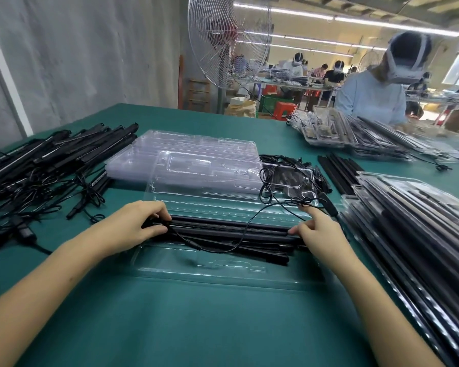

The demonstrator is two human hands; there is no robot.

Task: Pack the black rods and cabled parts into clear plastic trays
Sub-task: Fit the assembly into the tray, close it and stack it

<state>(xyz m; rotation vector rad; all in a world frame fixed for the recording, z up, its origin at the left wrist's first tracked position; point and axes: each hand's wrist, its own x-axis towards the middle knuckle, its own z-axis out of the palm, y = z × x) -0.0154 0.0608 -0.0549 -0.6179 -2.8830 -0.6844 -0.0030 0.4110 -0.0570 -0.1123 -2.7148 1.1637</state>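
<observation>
The bundle of black rods (228, 230) is lying lengthwise across the open clear clamshell tray (196, 271), directly in front of the person, with its ends gathered so the rods are staying parallel and lining up with the tray's long moulded channels. The left hand (141, 223) is clamping curled fingers over the left ends, while the right hand (318, 230) is pinching the right ends between thumb and fingers, its index finger lifting toward a knot in the thin cable (188, 242). That cable is trailing loosely over the rods, probably being kept clear so it does not get trapped beneath them. Just behind, a stack of empty trays (196, 152) is waiting within reach. A pile of cabled rods (51, 160) is sitting to the left as supply, loose cabled parts (292, 176) to the right rear, and filled trays (421, 234) are stacking up on the right of the green table (223, 327).
</observation>
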